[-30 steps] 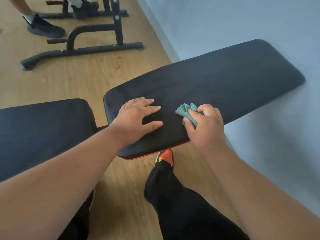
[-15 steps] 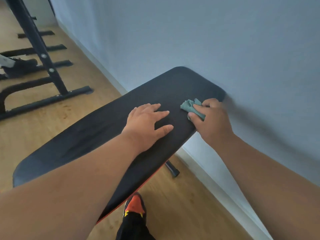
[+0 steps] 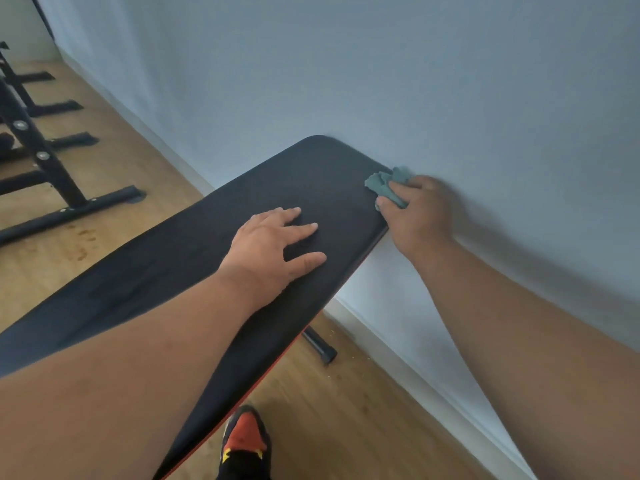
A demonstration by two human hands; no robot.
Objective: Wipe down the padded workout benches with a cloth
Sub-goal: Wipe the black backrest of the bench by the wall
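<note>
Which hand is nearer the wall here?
Right. The right hand, gripping the green cloth, is at the bench pad's edge beside the wall; the left hand lies flat mid-pad, farther away.

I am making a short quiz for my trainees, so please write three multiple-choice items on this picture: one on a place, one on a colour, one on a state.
1. Where is the cloth?
A. on the floor
B. at the bench pad's edge beside the wall
C. on the metal rack

2. What colour is the cloth?
A. teal green
B. white
C. red

3. How does the left hand lie?
A. flat on the bench pad, fingers spread
B. closed round the cloth
C. lifted off the pad

Key:
1 B, the right hand grips it at the pad's edge next to the wall.
2 A, it shows teal against the black pad.
3 A, its palm rests on the pad and holds nothing.
</note>
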